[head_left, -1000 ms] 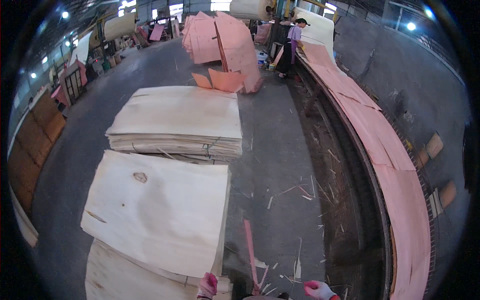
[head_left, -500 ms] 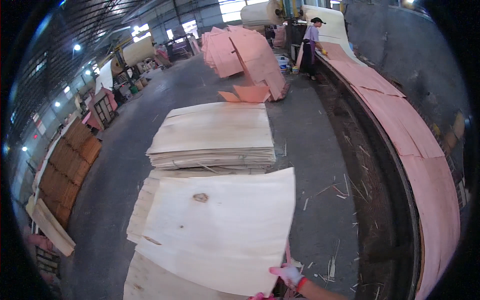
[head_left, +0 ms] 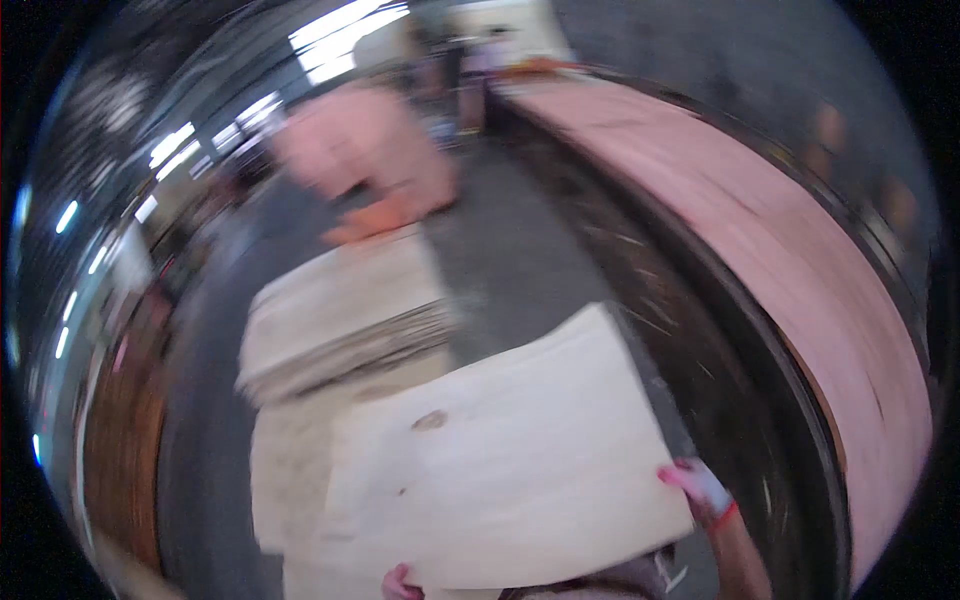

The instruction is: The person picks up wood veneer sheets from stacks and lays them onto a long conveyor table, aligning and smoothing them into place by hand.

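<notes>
A large pale wood veneer sheet [head_left: 520, 460] with a dark knot stretches in front of me, lifted off the near stack on its right side. My right hand [head_left: 698, 488], in a white glove with pinkish fingers and a red cuff, is closed on its right edge, thumb on top. At the near edge, my left hand [head_left: 402, 582] pinches the sheet; only its pink-stained fingers show at the bottom of the picture. Under the sheet's left part lies the near veneer stack [head_left: 290, 470]. The picture is blurred by motion.
A second veneer stack [head_left: 350, 310] lies farther ahead, with pink sheets [head_left: 370, 145] piled beyond it. On the right runs a long conveyor bed covered in pink veneer [head_left: 760, 220]. A blurred person [head_left: 475, 90] stands at its far end. Brown stacked boards [head_left: 125, 450] line the left.
The veneer sheet has swung rightward off the near stack, both hands holding it. My view has turned right, so the stacks now sit farther left. My left fingers have come apart from the right hand.
</notes>
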Tool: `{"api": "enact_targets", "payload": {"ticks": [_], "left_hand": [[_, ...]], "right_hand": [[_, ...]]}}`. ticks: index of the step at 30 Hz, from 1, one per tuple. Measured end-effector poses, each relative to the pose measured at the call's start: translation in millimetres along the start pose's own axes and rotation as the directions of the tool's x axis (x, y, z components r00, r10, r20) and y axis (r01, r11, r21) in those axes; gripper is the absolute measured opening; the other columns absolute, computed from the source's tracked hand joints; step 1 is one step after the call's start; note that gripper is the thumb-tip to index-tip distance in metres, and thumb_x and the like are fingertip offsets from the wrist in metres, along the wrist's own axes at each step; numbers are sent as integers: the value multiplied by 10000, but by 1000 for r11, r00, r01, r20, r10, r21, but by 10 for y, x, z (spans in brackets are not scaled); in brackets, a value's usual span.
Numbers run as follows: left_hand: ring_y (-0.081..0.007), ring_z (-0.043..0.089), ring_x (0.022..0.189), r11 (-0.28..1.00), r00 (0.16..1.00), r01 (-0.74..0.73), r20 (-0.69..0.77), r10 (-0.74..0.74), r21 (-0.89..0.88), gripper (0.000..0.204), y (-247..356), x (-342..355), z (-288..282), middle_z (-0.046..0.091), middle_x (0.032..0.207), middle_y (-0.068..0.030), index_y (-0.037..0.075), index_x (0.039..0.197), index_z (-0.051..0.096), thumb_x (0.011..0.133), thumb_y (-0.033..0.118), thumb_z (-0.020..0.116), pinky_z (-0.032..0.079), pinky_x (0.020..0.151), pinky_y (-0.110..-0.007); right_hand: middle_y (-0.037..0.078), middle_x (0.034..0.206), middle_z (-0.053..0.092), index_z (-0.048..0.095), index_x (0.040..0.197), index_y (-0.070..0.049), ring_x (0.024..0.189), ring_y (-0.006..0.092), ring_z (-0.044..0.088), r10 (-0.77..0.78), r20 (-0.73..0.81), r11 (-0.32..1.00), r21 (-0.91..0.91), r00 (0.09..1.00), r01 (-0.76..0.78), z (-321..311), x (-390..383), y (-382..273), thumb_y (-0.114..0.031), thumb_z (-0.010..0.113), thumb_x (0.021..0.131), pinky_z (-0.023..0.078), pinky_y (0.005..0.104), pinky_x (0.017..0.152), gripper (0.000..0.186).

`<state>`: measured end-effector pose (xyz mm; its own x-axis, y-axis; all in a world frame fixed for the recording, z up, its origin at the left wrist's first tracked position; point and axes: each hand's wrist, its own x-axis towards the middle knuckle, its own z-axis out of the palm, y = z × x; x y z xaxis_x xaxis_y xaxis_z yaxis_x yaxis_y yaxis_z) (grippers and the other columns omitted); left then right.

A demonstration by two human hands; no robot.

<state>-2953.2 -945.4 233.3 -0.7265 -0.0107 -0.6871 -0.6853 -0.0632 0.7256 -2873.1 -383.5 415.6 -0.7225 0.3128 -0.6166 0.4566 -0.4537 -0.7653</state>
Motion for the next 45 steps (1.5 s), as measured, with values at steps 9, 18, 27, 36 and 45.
{"api": "enact_targets", "payload": {"ticks": [9, 18, 27, 36, 45], "left_hand": [[-126, 416, 438, 751, 762, -540, -159, 628, 380, 300, 1715, -836, 1697, 468, 567, -14, 19, 987, 576, 880, 298, 549, 329, 396, -266], [-111, 553, 709, 7, 300, -851, 476, 827, 524, 512, 2401, -2369, 4534, 597, 910, -55, 67, 1370, 407, 931, 324, 468, 473, 637, -263], [-124, 476, 787, -197, 52, -951, 753, 656, 237, 255, 1485, -4950, 7516, 410, 968, -41, 114, 1041, 444, 897, 314, 510, 349, 694, -284], [-112, 303, 424, -222, -580, -806, 808, 109, -549, 551, -334, -6181, 10187, 312, 428, 20, 85, 460, 437, 863, 422, 602, 245, 448, -316], [-271, 491, 1202, 708, -295, -682, 818, -494, 182, 592, -2889, -4719, 11196, 488, 1319, -168, -40, 1333, 400, 940, 402, 435, 379, 1026, -365]], "right_hand": [[92, 869, 670, 658, 1009, 13, 742, 166, 638, 29, 95, 996, 83, 995, -37, -2275, -173, 716, -476, 646, 806, 513, 301, 685, 530], [108, 919, 679, 635, 1012, 27, 728, 154, 644, -126, 136, 828, 560, 983, 28, -3666, -1401, 2165, -459, 644, 830, 531, 274, 638, 519], [94, 943, 683, 638, 1093, -76, 814, 201, 660, -309, 74, 647, 747, 948, 153, -3980, -1561, 3419, -462, 536, 890, 535, 314, 664, 448], [115, 1066, 660, 569, 1183, 13, 865, 194, 657, -519, -48, 488, 803, 853, 342, -4433, -1481, 3925, -215, 513, 911, 529, 354, 782, 360], [113, 904, 645, 585, 1125, -20, 671, 222, 605, 563, -718, 83, 542, 409, 836, -6152, -2697, 4226, -240, 541, 886, 518, 372, 619, 328]]}}
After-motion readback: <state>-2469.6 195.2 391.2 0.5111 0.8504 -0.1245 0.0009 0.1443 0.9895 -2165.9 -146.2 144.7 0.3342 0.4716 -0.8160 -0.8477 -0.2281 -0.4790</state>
